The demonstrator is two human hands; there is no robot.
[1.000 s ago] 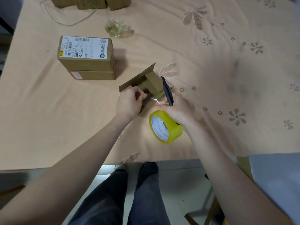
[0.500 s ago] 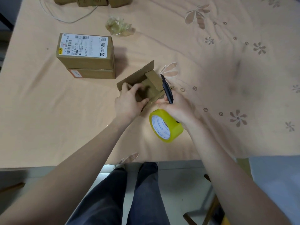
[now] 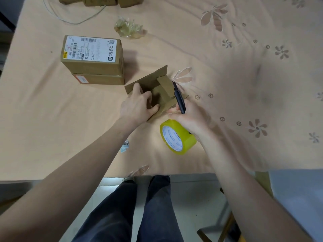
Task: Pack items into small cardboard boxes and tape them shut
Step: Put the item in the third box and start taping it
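Hands at open box (image 3: 158, 88): left (image 3: 138, 106) curled gripping its wall; right (image 3: 190, 117) clutching black cutter (image 3: 179, 99), tape (image 3: 176, 136).

Hands (image 3: 138, 105) on open cardboard box (image 3: 161, 91)

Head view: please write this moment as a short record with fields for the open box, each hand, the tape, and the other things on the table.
open box: small cardboard box, flaps up, not taped
left hand: left hand grips the near side of the box, fingers reach inside
right hand: right hand holds a black utility knife, blade end pointing away from the person
tape: yellow tape roll stands on edge under the right hand
finished boxes: two stacked boxes, shipping label on the top one
other: crumpled clear tape; floral tablecloth
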